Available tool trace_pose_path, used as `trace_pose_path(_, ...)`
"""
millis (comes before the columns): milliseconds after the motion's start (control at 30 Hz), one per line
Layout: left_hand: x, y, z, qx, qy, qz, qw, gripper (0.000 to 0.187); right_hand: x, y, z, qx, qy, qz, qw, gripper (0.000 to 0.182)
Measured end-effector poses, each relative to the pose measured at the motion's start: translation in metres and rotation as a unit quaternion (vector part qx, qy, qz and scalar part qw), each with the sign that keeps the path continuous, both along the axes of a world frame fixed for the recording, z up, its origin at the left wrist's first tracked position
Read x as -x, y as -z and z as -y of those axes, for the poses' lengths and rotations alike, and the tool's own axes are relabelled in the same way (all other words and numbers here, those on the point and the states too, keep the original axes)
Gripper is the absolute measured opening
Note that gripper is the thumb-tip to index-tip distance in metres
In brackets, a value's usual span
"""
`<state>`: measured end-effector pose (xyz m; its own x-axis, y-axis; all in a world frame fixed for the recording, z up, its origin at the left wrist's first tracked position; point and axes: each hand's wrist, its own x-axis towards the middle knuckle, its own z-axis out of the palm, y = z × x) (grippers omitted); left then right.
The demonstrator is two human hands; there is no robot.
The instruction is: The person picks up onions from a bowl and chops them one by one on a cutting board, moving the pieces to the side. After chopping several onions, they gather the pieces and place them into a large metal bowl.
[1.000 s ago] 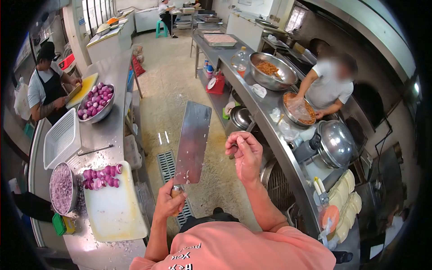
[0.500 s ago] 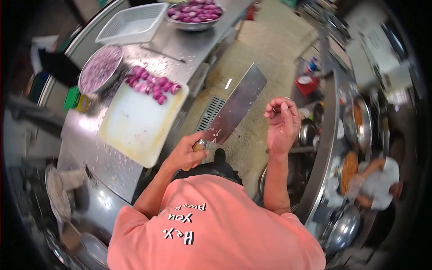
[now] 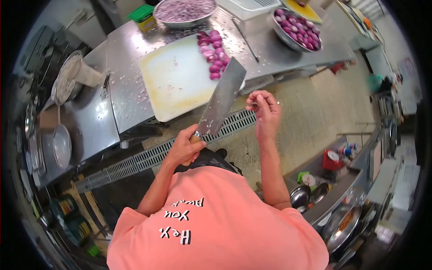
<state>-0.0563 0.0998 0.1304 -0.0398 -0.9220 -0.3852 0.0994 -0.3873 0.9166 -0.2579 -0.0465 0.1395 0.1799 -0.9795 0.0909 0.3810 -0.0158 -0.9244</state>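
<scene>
On the cutting board (image 3: 175,81) ahead, peeled red onions (image 3: 216,56) lie beyond the cleaver (image 3: 219,101), which the left hand (image 3: 182,147) grips slanting forward and rightward; the right hand (image 3: 267,119) is raised, half curled (holding something? I can't tell).

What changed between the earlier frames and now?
The wearer has turned left: the board, previously off to the left, is now ahead. The cleaver turned with the body; its blade now overlaps the board's near edge in view. Nothing visibly taken hold of or let go. Same as before: left hand grips the cleaver, right hand is raised with curled fingers, onions lie on the board.
</scene>
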Motion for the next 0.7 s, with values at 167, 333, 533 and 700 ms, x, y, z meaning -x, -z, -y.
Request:
trace_pose_path(167,-0.034,0.009,-0.018,-0.028,-0.143,0.023,0.989,0.036,-0.057,0.050,0.041,0.133,0.001,-0.280,0.951,0.025)
trace_pose_path(333,-0.078,0.027,-0.019,-0.043,-0.213,0.023,0.976,0.032,-0.099,0.108,0.072,0.271,0.056,-0.507,0.816,0.058)
trace_pose_path(533,-0.124,0.036,0.001,-0.046,-0.236,0.057,0.969,0.023,-0.136,0.109,0.077,0.304,0.056,-0.540,0.783,0.058)
trace_pose_path(700,-0.146,0.048,0.016,-0.061,-0.218,0.126,0.966,0.025,-0.164,0.095,0.071,0.346,0.036,-0.514,0.784,0.050)
